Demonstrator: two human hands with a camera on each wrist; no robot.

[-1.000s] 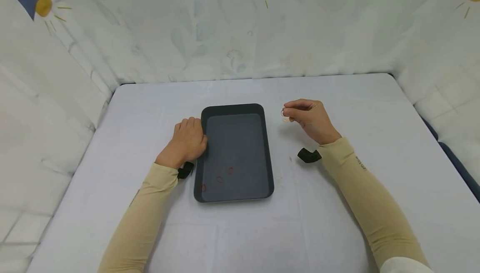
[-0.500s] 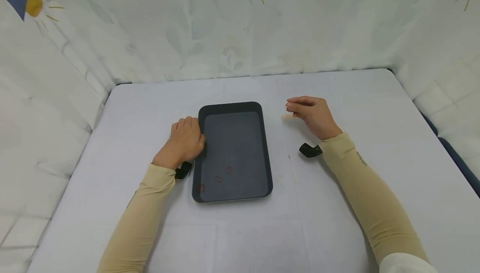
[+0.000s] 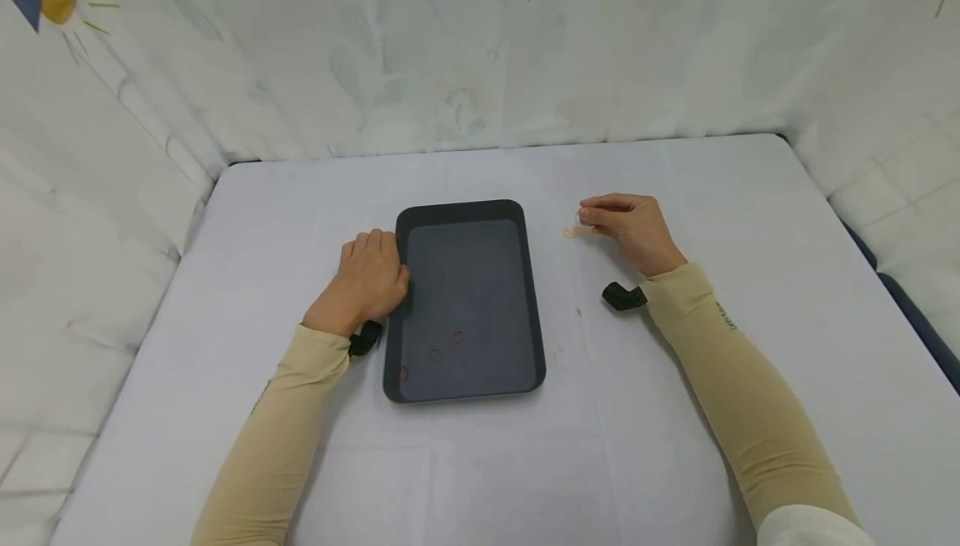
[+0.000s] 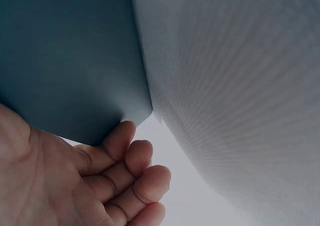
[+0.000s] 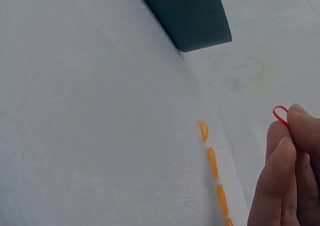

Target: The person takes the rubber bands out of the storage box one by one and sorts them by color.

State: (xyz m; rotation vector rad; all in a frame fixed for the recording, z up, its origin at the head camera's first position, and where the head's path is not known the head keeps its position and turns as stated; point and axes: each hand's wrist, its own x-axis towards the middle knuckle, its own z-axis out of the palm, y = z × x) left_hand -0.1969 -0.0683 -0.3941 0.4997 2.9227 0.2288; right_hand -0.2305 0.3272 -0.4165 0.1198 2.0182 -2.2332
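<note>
At 7 o'clock in dark-grey oblong tray (image 3: pixel 472 279) left hand (image 3: pixel 367 275) grips: 3 red loops (image 3: pixel 436 356); right hand (image 3: pixel 628 227) pinches 4th loop (image 5: pixel 278 118); orange loops (image 5: pixel 213 163) outside.

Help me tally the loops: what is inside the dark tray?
Three thin red loops lie inside the tray, towards its near end. The left hand hides part of its left side; anything behind it cannot be seen.

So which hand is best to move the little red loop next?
Probably the right hand: it pinches the red loop, while the left hand holds the tray by its left side.
</note>
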